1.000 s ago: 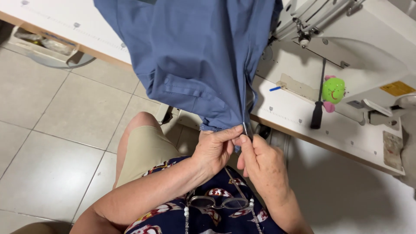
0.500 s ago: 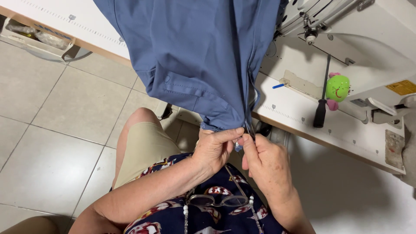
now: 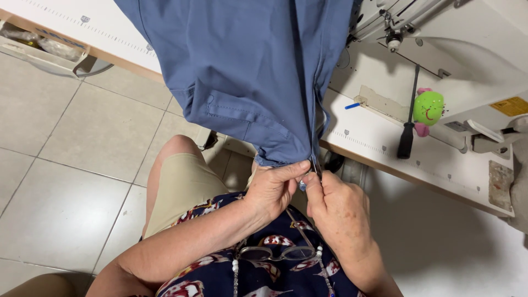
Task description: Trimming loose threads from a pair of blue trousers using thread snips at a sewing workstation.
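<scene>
Both hands meet at the bottom hem of the blue cotton garment (image 3: 247, 71): the left hand (image 3: 273, 190) pinches the hem corner between thumb and fingers, and the right hand (image 3: 340, 209) presses against it, gripping a thin dark tool (image 3: 315, 166) at the seam. Hanging down from the white work surface (image 3: 374, 135) at twelve o'clock, the cloth ends just above the lap. At two o'clock lie a black-handled screwdriver (image 3: 410, 124) and a green round pincushion (image 3: 428, 108), beside the white sewing machine (image 3: 467, 49).

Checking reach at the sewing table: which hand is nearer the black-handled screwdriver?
Right. The right hand lies below-left of the screwdriver; the left hand sits farther left, beyond the right.
</scene>
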